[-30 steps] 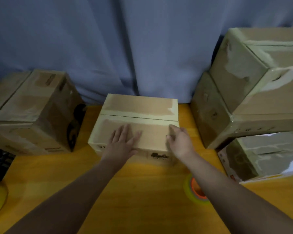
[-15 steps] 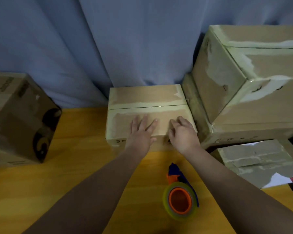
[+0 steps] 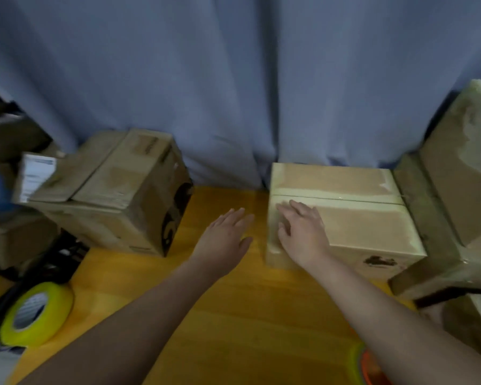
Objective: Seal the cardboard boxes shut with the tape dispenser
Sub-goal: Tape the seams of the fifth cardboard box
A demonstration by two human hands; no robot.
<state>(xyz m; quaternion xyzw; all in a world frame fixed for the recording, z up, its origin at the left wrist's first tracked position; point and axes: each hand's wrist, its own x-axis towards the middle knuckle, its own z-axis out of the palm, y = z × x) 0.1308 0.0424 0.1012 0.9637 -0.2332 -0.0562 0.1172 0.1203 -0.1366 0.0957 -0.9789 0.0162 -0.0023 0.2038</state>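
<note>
The right hand (image 3: 303, 234) lies flat on the left end of the taped cardboard box (image 3: 367, 226), fingers straight and slightly spread, forearm reaching in from the near side. The left hand (image 3: 225, 236) stretches out just left of that box over the table (image 3: 247, 307), fingers straight, holding nothing. The tape dispenser (image 3: 368, 368) sits well in front of the box, mostly hidden under the right forearm.
</note>
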